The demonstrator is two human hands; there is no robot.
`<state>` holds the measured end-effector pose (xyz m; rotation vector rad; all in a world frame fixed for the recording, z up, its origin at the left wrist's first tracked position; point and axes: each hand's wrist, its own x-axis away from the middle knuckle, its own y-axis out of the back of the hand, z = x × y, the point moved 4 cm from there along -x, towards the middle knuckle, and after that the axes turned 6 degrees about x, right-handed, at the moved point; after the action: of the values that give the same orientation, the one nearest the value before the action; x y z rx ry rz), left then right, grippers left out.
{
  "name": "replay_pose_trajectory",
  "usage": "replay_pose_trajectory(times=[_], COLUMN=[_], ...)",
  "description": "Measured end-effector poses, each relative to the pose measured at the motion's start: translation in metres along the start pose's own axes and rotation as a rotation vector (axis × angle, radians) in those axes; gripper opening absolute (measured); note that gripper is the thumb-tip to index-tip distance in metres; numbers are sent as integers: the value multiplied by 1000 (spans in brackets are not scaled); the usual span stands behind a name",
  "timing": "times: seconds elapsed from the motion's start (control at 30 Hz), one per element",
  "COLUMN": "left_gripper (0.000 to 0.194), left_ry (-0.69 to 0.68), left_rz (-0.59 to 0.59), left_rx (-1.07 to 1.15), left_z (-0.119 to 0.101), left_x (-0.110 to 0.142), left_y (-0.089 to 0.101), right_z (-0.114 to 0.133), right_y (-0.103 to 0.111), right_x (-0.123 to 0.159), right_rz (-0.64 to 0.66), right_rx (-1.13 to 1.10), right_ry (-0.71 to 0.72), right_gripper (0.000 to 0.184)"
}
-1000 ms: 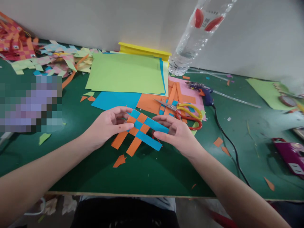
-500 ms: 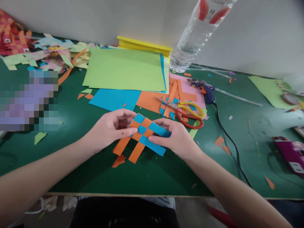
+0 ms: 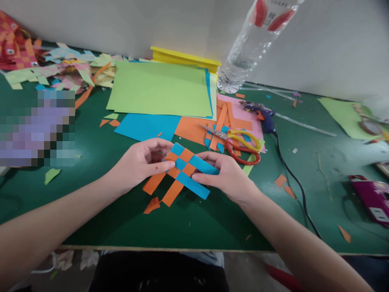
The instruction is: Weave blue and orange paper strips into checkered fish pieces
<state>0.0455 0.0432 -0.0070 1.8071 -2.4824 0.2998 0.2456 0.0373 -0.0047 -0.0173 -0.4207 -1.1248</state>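
A woven paper piece (image 3: 181,164) of blue and orange strips is held above the table by both hands. Its checkered part lies at the upper left, with loose orange ends pointing down-left and blue ends down-right. My left hand (image 3: 145,162) pinches the left edge, thumb on top and fingers behind, partly hidden. On the other side, my right hand (image 3: 226,174) grips between the blue strips, its thumb on the front face and its fingers underneath. Just beyond lie scissors (image 3: 243,144) with yellow and red handles, on top of orange and blue strips (image 3: 224,121).
Behind the hands are green sheets (image 3: 161,89) and a blue sheet (image 3: 147,126). A water bottle (image 3: 243,52) stands against the wall. At right lie a glue gun (image 3: 264,115) with its black cord and a purple case (image 3: 370,198). Paper scraps (image 3: 69,67) heap at back left.
The woven piece has tilted slightly, its loose orange and blue ends shifting a little left and up. Both hands keep their hold, the right thumb moving slightly along the paper.
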Motion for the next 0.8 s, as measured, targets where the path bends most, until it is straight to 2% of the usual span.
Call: replay_pose_trajectory(times=[0.3,0.5,0.67,0.8], left_gripper=[33,25,29,30], left_ry=[-15,0,69,92], left_rz=[15,113,192,199], left_rx=[7,17,-8,13], left_z=[2,-2,1,4], left_x=[-1,0,2,0], left_y=[-2,-9,-11,-10], right_z=[4,7,6,5], right_y=[-3,-1,-4,-5], right_x=[1,2,1,1], right_rz=[-29,-118,-79,-58], right_rx=[50,138,75,31], right_ry=[55,72,54,47], right_gripper=[34,25,29,33])
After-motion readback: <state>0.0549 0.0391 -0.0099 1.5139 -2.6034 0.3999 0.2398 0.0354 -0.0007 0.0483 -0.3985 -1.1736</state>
